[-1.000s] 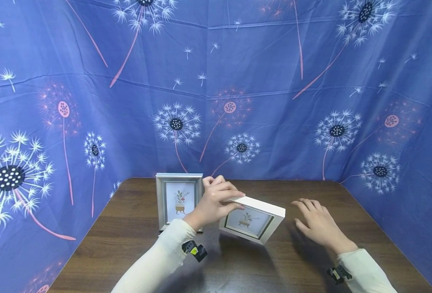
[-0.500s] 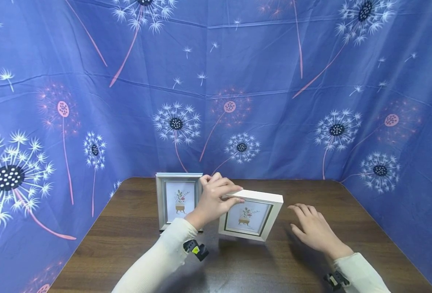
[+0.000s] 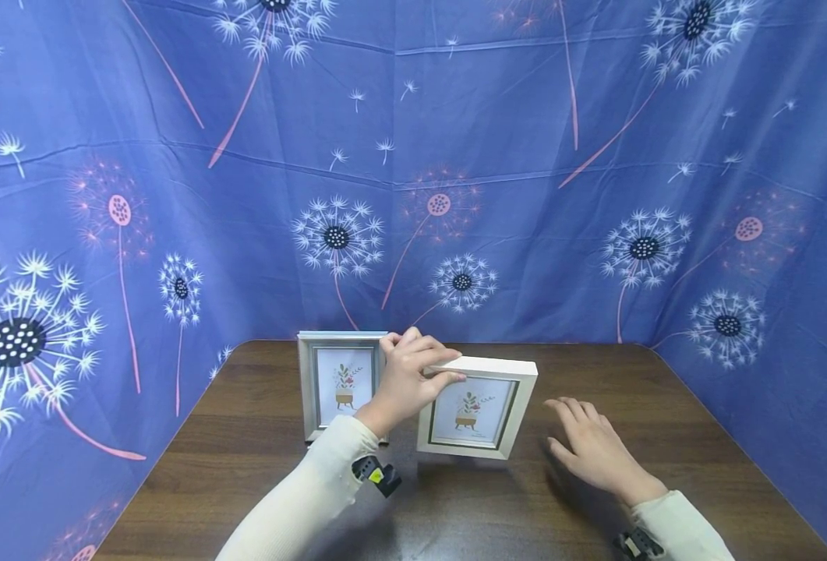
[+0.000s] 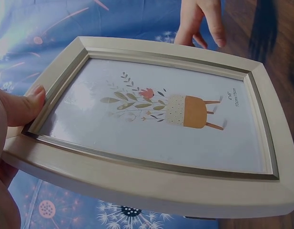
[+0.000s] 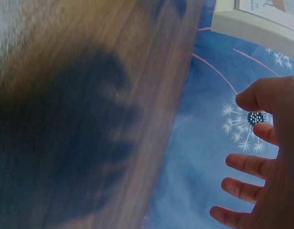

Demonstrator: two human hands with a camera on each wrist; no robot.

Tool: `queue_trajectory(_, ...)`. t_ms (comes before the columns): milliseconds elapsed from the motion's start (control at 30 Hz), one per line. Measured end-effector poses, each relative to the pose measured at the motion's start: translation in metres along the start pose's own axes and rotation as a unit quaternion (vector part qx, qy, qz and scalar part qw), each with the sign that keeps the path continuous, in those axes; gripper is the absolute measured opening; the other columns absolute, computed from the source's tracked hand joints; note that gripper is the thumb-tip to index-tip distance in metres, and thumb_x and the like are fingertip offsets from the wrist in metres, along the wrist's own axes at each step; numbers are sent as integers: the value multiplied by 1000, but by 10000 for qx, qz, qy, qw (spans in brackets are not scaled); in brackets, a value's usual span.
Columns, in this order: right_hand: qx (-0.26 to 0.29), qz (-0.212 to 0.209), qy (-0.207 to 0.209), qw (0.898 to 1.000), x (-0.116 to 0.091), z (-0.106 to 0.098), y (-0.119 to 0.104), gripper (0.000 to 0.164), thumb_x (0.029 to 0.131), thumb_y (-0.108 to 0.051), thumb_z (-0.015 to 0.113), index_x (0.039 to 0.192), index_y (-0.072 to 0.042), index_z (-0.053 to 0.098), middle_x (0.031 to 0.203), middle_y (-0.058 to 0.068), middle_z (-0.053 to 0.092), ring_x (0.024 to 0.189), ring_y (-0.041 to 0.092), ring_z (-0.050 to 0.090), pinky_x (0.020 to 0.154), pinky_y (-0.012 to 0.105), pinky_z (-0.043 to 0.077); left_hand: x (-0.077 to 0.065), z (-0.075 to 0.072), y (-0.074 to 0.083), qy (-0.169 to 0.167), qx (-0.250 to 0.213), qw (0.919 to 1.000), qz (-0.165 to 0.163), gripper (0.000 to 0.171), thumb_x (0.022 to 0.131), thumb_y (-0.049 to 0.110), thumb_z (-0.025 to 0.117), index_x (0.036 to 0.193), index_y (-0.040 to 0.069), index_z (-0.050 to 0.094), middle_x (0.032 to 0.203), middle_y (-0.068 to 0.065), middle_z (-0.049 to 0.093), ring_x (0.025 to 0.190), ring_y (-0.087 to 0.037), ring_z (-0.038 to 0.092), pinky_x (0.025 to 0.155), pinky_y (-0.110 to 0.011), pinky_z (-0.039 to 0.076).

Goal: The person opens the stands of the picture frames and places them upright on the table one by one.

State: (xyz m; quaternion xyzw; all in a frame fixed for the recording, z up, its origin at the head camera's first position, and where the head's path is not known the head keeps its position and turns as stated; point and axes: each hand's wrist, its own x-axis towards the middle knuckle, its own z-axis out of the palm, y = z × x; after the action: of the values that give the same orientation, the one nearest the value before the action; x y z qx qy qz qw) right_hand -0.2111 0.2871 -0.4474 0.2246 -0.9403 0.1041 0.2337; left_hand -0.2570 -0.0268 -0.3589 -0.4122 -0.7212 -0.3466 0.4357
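My left hand (image 3: 409,378) pinches a cream picture frame (image 3: 518,405) by its upper left corner, thumb on the front and fingers behind. The frame is held nearly upright above the table, its picture of a potted plant facing me. In the left wrist view the same picture frame (image 4: 185,188) fills most of the view, with the thumb (image 4: 27,107) on its border. My right hand (image 3: 595,448) hovers just right of the frame with relaxed, spread fingers, holding nothing. In the right wrist view a corner of the frame (image 5: 247,24) shows beyond that hand's fingers (image 5: 242,191).
A silver picture frame (image 3: 308,389) with a similar plant print stands upright at the back left, partly behind my left hand. The brown wooden table (image 3: 245,483) is bordered at the back and sides by a blue dandelion-print cloth (image 3: 525,234).
The cream frame has tipped from a slant to nearly upright, its right end coming level and its picture turning toward me. My right hand has moved slightly left, closer to it.
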Motion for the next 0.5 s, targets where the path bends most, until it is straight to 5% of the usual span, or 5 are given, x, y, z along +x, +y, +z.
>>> queue_trajectory(500, 463, -91, -174, 9987, -4, 16, -22, 54, 84, -23, 76, 129, -4, 54, 123, 17, 57, 112, 39, 54, 83, 59, 46, 2, 0, 2, 19, -54, 9994, -333, 29, 65, 19, 91, 89, 9, 79, 79, 1, 70, 77, -17, 50, 88, -49, 25)
